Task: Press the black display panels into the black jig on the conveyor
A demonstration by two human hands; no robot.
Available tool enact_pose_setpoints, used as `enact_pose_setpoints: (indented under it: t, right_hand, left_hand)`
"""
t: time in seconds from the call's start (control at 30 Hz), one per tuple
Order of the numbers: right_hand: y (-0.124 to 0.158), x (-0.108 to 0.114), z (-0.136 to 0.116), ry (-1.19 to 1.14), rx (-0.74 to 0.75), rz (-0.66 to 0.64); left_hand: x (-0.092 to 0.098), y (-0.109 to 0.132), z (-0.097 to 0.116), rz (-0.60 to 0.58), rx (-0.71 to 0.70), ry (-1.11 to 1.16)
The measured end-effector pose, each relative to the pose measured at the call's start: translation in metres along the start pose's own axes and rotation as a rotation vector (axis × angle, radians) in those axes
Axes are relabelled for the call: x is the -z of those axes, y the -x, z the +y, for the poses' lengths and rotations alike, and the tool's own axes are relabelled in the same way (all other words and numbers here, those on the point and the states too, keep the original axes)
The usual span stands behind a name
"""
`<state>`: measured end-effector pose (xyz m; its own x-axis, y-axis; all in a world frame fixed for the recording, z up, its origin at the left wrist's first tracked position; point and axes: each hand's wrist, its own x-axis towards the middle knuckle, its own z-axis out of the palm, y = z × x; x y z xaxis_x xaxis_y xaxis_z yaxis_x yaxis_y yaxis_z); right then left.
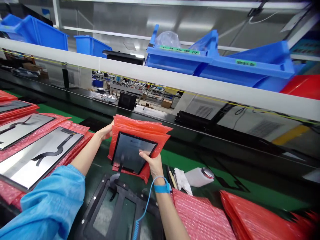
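Observation:
Both my hands hold up a stack of red bubble-wrap bags (140, 125) with a dark display panel (132, 151) lying against its front. My left hand (108, 130) grips the stack's upper left edge, its fingers partly hidden behind the wrap. On the right side, my right hand (153, 163) clasps the stack, the thumb pressed on the panel's face. A dark ribbon cable (115, 177) hangs from the panel's lower edge. Just below stands a black frame-like fixture (117, 206) with rectangular openings. A blue wrist strap (162, 187) with a coiled cord circles my right wrist.
Silvery panels (47, 155) with ribbon cables lie on red bubble wrap at the left. At the right are a white bottle (198, 176), a white cloth (183, 181) and more red bubble-wrap bags (202, 213). Blue bins (180, 60) sit on a shelf above a white rail (160, 78).

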<state>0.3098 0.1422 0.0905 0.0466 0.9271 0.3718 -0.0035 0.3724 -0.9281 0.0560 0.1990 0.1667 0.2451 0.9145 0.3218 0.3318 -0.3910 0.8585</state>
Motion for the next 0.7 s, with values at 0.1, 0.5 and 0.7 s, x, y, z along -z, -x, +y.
enact_pose_setpoints:
  t: [0.1, 0.5, 0.7]
  right_hand:
    - [-0.001, -0.002, 0.000, -0.008, 0.010, 0.032]
    - [-0.002, 0.001, 0.006, 0.016, 0.005, 0.019]
    - [0.001, -0.002, 0.001, -0.016, -0.009, 0.023]
  left_hand:
    - [0.006, -0.008, 0.012, 0.010, -0.141, 0.110]
    - [0.021, 0.021, 0.078, -0.086, -0.326, -0.270]
    - [-0.009, 0.016, 0.077, 0.056, -0.362, -0.312]
